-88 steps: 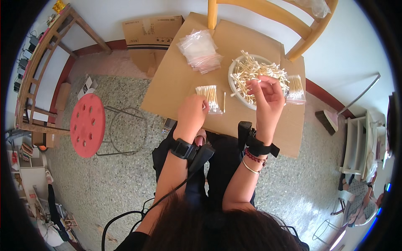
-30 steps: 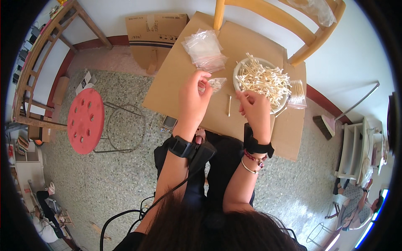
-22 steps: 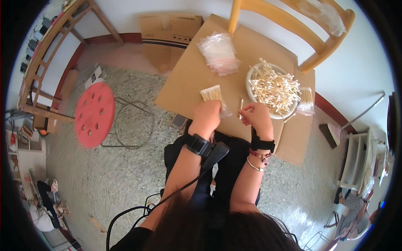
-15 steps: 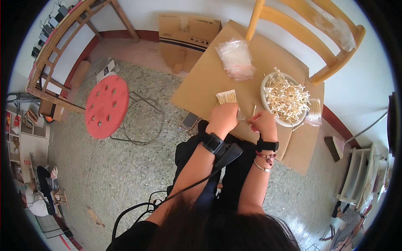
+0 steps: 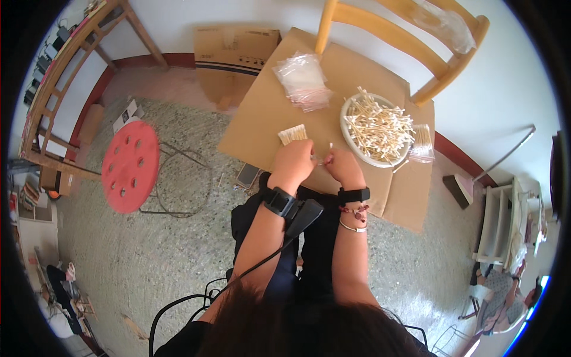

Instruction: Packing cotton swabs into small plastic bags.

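Observation:
My left hand (image 5: 292, 163) and my right hand (image 5: 341, 164) meet over the near edge of a brown cardboard sheet (image 5: 262, 113) that lies across my lap. Between their fingertips they pinch a small clear bag with a cotton swab (image 5: 321, 157) poking out of it. Just beyond my left hand lies a filled packet of swabs (image 5: 293, 134). A white bowl (image 5: 351, 141) heaped with loose cotton swabs (image 5: 377, 123) stands to the right of my hands.
A stack of empty clear bags (image 5: 303, 80) lies at the far side of the cardboard. Another filled packet (image 5: 422, 143) rests right of the bowl. A wooden chair (image 5: 404, 35) stands behind, a red stool (image 5: 129, 166) on my left, a cardboard box (image 5: 233, 53) by the wall.
My hands came down from above the bowl to the near edge of the cardboard and closed together on the small bag. The view has tilted, so everything sits higher and farther right.

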`<control>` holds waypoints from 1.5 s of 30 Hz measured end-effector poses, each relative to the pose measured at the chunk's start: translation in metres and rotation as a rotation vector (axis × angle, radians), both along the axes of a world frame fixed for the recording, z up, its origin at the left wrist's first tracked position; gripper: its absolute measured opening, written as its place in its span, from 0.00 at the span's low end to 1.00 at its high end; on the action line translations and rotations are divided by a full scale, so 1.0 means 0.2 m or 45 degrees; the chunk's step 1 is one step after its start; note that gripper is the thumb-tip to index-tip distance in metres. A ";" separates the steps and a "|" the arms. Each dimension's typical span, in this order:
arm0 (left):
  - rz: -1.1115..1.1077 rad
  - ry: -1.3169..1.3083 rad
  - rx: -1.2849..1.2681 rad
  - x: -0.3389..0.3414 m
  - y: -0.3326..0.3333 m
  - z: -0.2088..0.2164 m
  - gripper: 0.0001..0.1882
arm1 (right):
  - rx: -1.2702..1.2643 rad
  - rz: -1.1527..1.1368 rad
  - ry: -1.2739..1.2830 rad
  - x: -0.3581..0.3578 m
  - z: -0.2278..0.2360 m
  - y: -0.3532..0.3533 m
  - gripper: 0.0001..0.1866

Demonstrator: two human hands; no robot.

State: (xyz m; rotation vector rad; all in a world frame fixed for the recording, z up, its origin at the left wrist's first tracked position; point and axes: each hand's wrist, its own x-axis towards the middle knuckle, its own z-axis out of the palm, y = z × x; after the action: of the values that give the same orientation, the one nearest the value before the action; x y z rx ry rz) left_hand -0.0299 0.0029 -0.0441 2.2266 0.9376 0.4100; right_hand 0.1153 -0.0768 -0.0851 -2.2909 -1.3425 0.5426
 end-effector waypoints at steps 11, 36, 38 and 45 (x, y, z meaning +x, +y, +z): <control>0.203 -0.359 -0.285 0.10 -0.01 0.20 0.11 | 0.429 0.022 0.443 -0.10 0.50 -0.09 0.15; -0.275 -1.291 -0.757 0.14 -0.05 0.31 0.08 | 1.392 -0.013 0.955 -0.04 0.56 -0.12 0.08; -0.275 -1.251 -0.582 0.16 -0.06 0.29 0.08 | 1.355 0.010 0.733 -0.04 0.57 -0.12 0.09; -0.262 -1.333 -0.537 0.17 -0.08 0.29 0.07 | 1.313 0.009 0.722 -0.09 0.60 -0.11 0.11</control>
State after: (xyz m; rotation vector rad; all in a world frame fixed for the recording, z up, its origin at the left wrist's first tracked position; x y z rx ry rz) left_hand 0.0033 -0.0134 0.0148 1.3809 0.1885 1.0249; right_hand 0.0977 -0.0981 0.0351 -1.1738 -0.9839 0.3306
